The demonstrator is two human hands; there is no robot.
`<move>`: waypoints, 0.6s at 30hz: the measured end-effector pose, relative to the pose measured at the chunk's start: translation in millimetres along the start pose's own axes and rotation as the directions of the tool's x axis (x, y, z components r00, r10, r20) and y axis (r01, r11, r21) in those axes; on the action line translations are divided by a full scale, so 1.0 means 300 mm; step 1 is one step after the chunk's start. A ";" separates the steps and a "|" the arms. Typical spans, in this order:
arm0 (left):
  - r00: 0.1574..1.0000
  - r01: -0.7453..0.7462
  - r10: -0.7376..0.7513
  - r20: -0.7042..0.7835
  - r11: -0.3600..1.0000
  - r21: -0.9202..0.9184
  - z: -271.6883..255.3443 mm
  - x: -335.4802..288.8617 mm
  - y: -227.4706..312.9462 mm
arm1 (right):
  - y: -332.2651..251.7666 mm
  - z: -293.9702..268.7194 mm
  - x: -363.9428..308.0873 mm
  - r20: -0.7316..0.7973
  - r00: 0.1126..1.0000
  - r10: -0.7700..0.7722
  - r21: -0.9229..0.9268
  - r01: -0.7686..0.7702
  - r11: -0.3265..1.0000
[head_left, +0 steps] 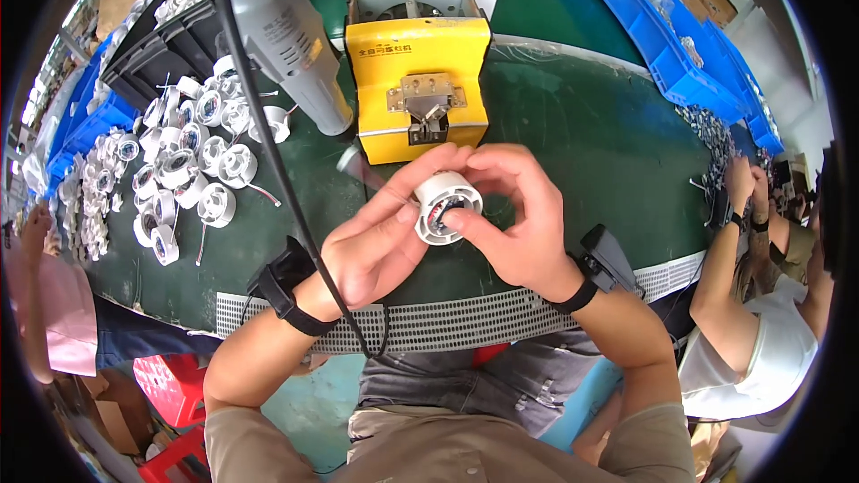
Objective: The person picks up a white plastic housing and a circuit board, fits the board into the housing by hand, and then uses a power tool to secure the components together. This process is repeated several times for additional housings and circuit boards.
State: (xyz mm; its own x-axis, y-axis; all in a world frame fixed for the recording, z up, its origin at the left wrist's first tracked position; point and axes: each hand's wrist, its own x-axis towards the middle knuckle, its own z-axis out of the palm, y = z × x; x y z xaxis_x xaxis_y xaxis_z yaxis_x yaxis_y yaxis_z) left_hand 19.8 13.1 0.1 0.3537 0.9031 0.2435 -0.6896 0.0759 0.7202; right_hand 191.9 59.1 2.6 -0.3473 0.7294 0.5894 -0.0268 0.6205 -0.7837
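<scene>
Between both hands, above the green bench, is a round white plastic housing with its open side toward me and a dark part with red wire inside. My left hand closes on its left side with fingers and thumb. My right hand curls round the far right side, its thumb pressed into the opening. Just beyond the hands stands a yellow screw feeder with a metal pick-up block. A grey electric screwdriver hangs nose down to its left.
Several similar white housings, some with wires, lie at the left by a black crate. A black cable crosses above the bench. Blue bins stand at the far right. Other people work at the right and left.
</scene>
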 end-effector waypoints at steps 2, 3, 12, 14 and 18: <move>1.000 -0.002 0.001 0.015 0.994 0.106 -0.008 -0.001 -0.003 | 0.001 -0.006 -0.012 0.016 0.999 0.051 -0.013 -0.051 0.999; 1.000 0.005 -0.011 0.027 0.977 0.214 -0.013 -0.004 0.000 | 0.003 -0.004 -0.009 -0.006 1.000 0.022 -0.024 -0.022 0.999; 0.952 0.156 0.000 -0.306 0.860 0.485 -0.059 0.004 -0.027 | 0.007 -0.015 0.078 0.194 0.980 0.042 -0.351 0.029 0.936; 0.944 0.158 0.005 -0.330 0.871 0.464 -0.067 0.002 -0.022 | -0.018 0.011 0.122 0.129 0.991 0.020 -0.471 0.043 0.881; 0.924 0.184 -0.017 -0.383 0.896 0.405 -0.056 0.018 0.003 | -0.060 0.114 0.234 -0.046 0.997 -0.064 -0.286 0.049 0.957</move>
State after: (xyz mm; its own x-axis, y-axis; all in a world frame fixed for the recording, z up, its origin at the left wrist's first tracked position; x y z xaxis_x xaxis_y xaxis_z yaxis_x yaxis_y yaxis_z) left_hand 10.5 25.2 -8.9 0.0964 0.9947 -0.0355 -0.2965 0.0628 0.9530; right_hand 136.1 89.3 51.4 -0.3016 0.7003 0.6470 0.2255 0.7118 -0.6653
